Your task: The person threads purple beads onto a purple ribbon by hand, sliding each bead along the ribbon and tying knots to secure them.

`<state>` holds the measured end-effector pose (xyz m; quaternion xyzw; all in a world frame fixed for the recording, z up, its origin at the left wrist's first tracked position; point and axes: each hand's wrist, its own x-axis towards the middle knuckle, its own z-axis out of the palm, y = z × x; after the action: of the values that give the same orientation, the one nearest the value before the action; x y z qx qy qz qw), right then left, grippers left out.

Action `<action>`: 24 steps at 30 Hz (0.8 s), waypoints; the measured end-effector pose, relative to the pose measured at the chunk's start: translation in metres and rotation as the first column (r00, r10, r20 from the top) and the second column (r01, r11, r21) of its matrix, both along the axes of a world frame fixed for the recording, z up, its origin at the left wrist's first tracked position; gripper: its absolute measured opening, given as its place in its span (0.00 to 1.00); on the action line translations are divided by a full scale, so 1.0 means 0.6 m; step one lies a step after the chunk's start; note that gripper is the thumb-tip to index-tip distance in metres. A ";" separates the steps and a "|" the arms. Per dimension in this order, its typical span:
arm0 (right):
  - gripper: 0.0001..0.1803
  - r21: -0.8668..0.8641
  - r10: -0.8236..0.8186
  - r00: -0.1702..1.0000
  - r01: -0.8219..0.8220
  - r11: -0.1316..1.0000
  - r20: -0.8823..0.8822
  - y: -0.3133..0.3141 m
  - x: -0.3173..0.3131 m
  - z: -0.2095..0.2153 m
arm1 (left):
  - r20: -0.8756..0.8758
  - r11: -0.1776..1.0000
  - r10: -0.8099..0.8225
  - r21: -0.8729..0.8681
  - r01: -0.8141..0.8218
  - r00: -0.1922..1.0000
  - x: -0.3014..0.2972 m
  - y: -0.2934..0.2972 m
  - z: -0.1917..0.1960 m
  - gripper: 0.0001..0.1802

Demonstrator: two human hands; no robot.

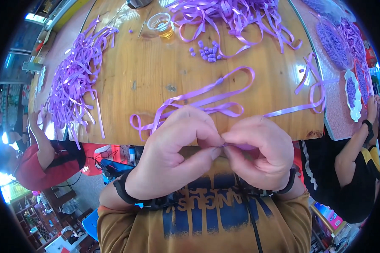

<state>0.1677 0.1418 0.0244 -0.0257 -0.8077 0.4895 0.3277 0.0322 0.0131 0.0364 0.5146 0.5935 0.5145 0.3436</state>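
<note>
While your left hand [173, 154] and right hand [268, 147] pinch flat purple ribbon [245, 146] | work seems unfinished | cylindrical purple beads [210, 53] loose

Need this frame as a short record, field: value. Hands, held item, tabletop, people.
left hand: thumb and finger pinched on purple ribbon
right hand: pinching the same ribbon, fingertips against the left's
table: wooden
just beyond hands: loose ribbon loops
farther: purple bead pile, clear cup with amber liquid
ribbon heaps: left side, far edge
people: one seen each side
</note>
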 end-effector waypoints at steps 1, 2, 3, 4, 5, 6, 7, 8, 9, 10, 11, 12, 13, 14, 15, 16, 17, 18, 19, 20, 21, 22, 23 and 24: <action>0.14 0.007 -0.010 1.000 0.010 1.000 0.002 -0.001 0.000 -0.003 | -0.044 1.000 -0.004 0.024 0.005 0.999 0.001 -0.001 0.001 0.06; 0.14 0.015 -0.020 1.000 0.020 1.000 0.005 -0.001 0.000 -0.005 | -0.088 0.999 -0.007 0.047 0.011 0.996 0.003 -0.001 0.003 0.05; 0.14 0.015 -0.020 1.000 0.020 1.000 0.003 -0.001 0.001 -0.004 | -0.090 0.999 -0.007 0.047 0.011 0.996 0.006 -0.003 0.006 0.05; 0.14 -0.014 -0.028 1.000 0.028 1.000 0.012 -0.001 0.003 -0.003 | 0.112 0.999 0.027 -0.049 -0.022 0.993 0.010 -0.006 0.011 0.05; 0.13 -0.043 -0.035 0.999 0.036 0.998 0.020 0.000 0.005 -0.002 | 0.305 0.988 0.080 -0.148 -0.035 0.949 0.013 -0.006 0.016 0.05; 0.13 -0.043 -0.035 0.999 0.035 0.998 0.021 0.000 0.006 -0.001 | 0.305 0.988 0.081 -0.149 -0.036 0.949 0.014 -0.004 0.021 0.05; 0.13 -0.041 -0.031 0.999 0.033 0.999 0.030 0.000 0.007 0.000 | 0.478 0.973 0.155 -0.224 -0.051 0.865 0.015 -0.001 0.026 0.06; 0.13 -0.040 -0.028 0.999 0.030 0.999 0.040 0.000 0.008 0.000 | 0.625 0.953 0.235 -0.299 -0.050 0.744 0.016 0.000 0.027 0.07; 0.13 -0.040 -0.027 0.999 0.029 0.999 0.041 0.000 0.008 0.000 | 0.626 0.953 0.236 -0.299 -0.050 0.743 0.016 0.001 0.026 0.07; 0.13 -0.028 -0.031 0.999 0.032 0.999 0.034 0.001 0.008 -0.001 | 0.586 0.948 0.221 -0.315 -0.032 0.780 0.016 0.002 0.023 0.07; 0.13 -0.016 -0.035 0.999 0.036 0.999 0.028 0.001 0.008 -0.001 | 0.544 0.943 0.204 -0.332 -0.014 0.814 0.015 0.002 0.021 0.08; 0.13 -0.016 -0.035 0.999 0.036 0.999 0.028 0.001 0.008 -0.001 | 0.545 0.943 0.204 -0.332 -0.014 0.813 0.014 0.004 0.021 0.08; 0.13 -0.020 -0.033 0.999 0.033 0.999 0.031 0.001 0.009 -0.001 | 0.513 0.944 0.190 -0.330 -0.012 0.837 0.013 0.005 0.021 0.08; 0.13 -0.025 -0.030 0.999 0.031 0.999 0.033 0.001 0.009 0.000 | 0.480 0.944 0.176 -0.329 -0.010 0.860 0.013 0.005 0.021 0.09; 0.13 -0.025 -0.030 0.999 0.031 0.999 0.033 0.001 0.008 -0.001 | 0.480 0.944 0.176 -0.329 -0.010 0.859 0.013 0.005 0.020 0.09; 0.13 -0.020 -0.027 0.999 0.028 0.999 0.033 0.001 0.008 -0.001 | 0.424 0.950 0.163 -0.312 -0.025 0.891 0.013 0.004 0.019 0.08; 0.13 -0.016 -0.025 0.999 0.026 1.000 0.033 0.001 0.008 -0.001 | 0.367 0.955 0.150 -0.295 -0.038 0.918 0.013 0.004 0.017 0.07; 0.13 -0.016 -0.025 0.999 0.026 1.000 0.033 0.001 0.008 -0.002 | 0.367 0.955 0.150 -0.295 -0.038 0.918 0.013 0.004 0.017 0.07; 0.13 -0.024 -0.020 0.999 0.021 0.999 0.034 0.001 0.009 -0.002 | 0.279 0.962 0.128 -0.269 -0.050 0.952 0.012 0.004 0.017 0.06; 0.13 -0.031 -0.015 0.999 0.017 0.999 0.035 0.001 0.009 -0.002 | 0.187 0.969 0.107 -0.241 -0.060 0.976 0.011 0.005 0.017 0.06; 0.13 -0.032 -0.015 0.999 0.016 0.999 0.035 0.001 0.007 -0.002 | 0.187 0.969 0.108 -0.241 -0.061 0.976 0.010 0.006 0.015 0.06; 0.12 -0.020 -0.031 0.999 0.032 0.999 0.034 0.000 0.003 -0.001 | 0.154 0.973 0.105 -0.220 -0.070 0.982 0.009 0.006 0.012 0.05; 0.12 -0.008 -0.047 0.998 0.048 0.999 0.032 0.000 0.001 -0.001 | 0.120 0.977 0.104 -0.198 -0.079 0.987 0.009 0.007 0.010 0.04; 0.12 -0.009 -0.047 0.998 0.047 0.999 0.033 0.000 0.004 -0.001 | 0.121 0.977 0.104 -0.199 -0.079 0.987 0.009 0.006 0.010 0.04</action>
<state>0.1699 0.1421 0.0238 -0.0543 -0.8099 0.4850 0.3255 0.0374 0.0168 0.0427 0.4159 0.6401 0.5023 0.4061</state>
